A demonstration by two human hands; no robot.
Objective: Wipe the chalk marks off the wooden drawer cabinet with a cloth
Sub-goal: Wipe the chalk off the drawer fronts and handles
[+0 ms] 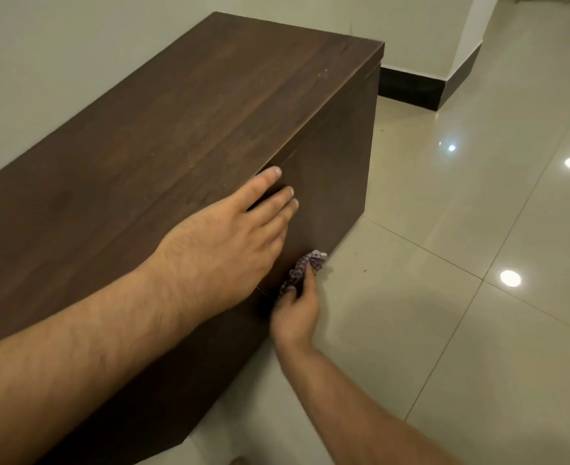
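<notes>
The dark brown wooden drawer cabinet [183, 112] stands low against the wall and fills the left half of the view. My left hand [230, 243] lies flat on the cabinet's top front edge, fingers spread and hanging over the drawer front. Down near the floor, my right hand [297, 313] grips a crumpled purple patterned cloth [305, 268] and presses it against the lower part of the drawer front. A few faint pale specks show on the cabinet top. The drawer front is seen at a steep angle and I cannot make out chalk marks on it.
Glossy beige floor tiles [461, 263] spread to the right with bright reflections of ceiling lights. A pale wall [59, 62] runs behind the cabinet. A wall corner with dark skirting [411, 85] stands at the far right.
</notes>
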